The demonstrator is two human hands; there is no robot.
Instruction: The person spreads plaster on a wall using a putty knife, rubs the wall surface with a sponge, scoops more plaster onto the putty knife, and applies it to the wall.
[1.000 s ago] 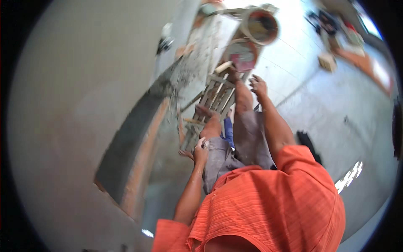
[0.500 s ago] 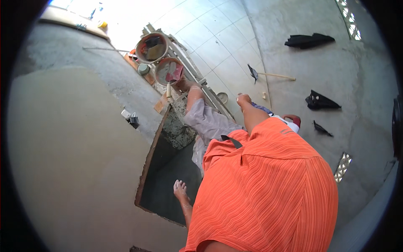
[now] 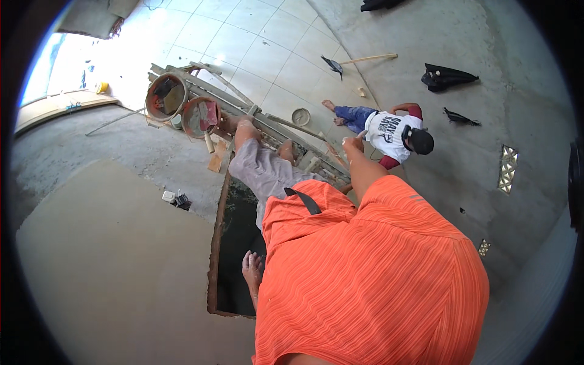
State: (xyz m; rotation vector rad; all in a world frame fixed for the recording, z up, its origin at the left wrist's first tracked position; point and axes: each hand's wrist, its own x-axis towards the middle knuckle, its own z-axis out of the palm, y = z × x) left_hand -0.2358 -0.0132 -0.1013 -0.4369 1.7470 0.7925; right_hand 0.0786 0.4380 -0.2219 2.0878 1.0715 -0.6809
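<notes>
My left hand hangs beside the dark rectangular opening in the smooth plastered wall. Its fingers are partly bent and apart, with nothing seen in them. My right hand is held out on the right, fingers curled in; whether anything is inside them is hidden. Ahead of my bare feet, a bucket holds grey mortar and a flat red piece. Next to it, a larger bucket contains dark and tan items I cannot make out.
I stand on a wooden scaffold. Below on the right, a person in a white shirt sits on the floor near a long-handled tool. A black bag lies beyond. White and black boxes sit at the wall.
My view has swung, so the buckets and scaffold sit further left. The seated person, mostly hidden before, now shows fully. Both my hands stay in roughly the same pose.
</notes>
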